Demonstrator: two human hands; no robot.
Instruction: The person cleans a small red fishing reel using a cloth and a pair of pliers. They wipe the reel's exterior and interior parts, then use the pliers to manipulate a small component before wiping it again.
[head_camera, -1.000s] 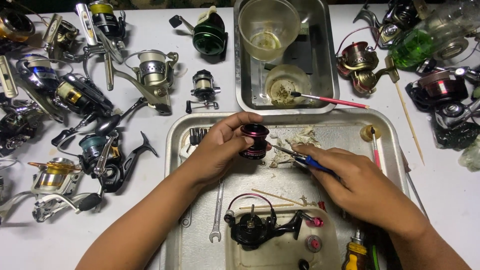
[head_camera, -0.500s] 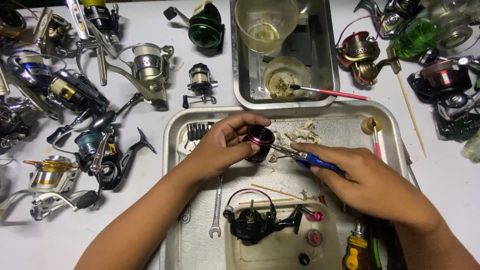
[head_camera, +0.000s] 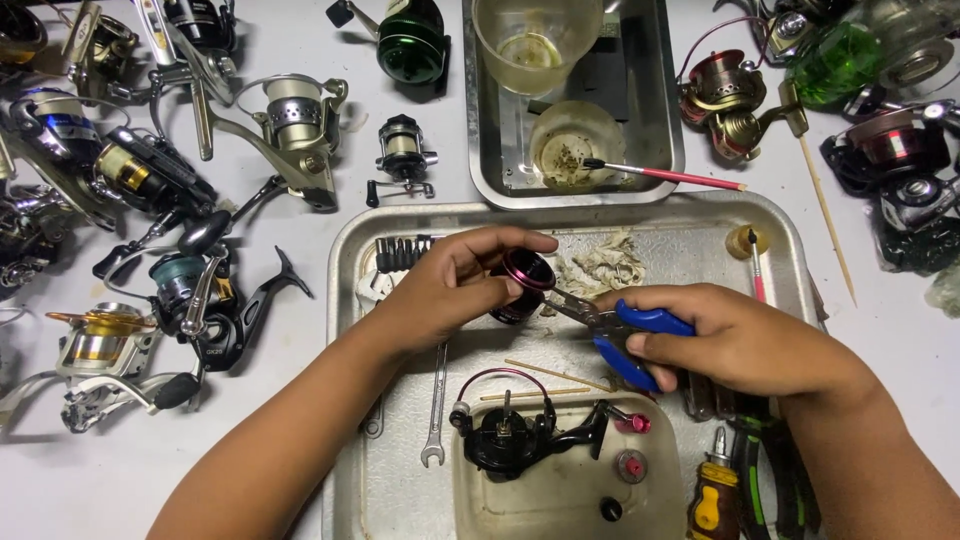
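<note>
Standing at the bench, looking down over the person's arms. Far left on the white table (head_camera: 300, 230): a spread of spinning reels, among them a gold-spooled one (head_camera: 95, 345), a black one with a teal spool (head_camera: 200, 300) and a silver one (head_camera: 295, 130). Further in, a small baitcasting reel (head_camera: 403, 155) and a green closed-face reel (head_camera: 408, 45) lie apart from each other.

Centre, a large steel tray (head_camera: 345, 260). The left hand (head_camera: 440, 290) is closed around a black spool with a magenta lip (head_camera: 522, 278), thumb and fingers pinching it, held tilted just above the tray floor. Below the hand lies an open-ended spanner (head_camera: 435, 410), and nearer the viewer a pale plastic tub (head_camera: 470, 500) holds a black reel body (head_camera: 510, 445).

The right hand (head_camera: 730, 340) grips blue-handled pliers (head_camera: 625, 335), handles spread in the palm; the metal nose meets the spool's lip. Whether the tips grip anything cannot be told. Shredded tissue (head_camera: 600, 262) lies just behind.

Above, a smaller steel pan (head_camera: 670, 120) carries a clear cup (head_camera: 535, 40) and a red-handled brush (head_camera: 665, 175). Right edge: a red and gold reel (head_camera: 725, 100) and a green bottle (head_camera: 835, 60).
</note>
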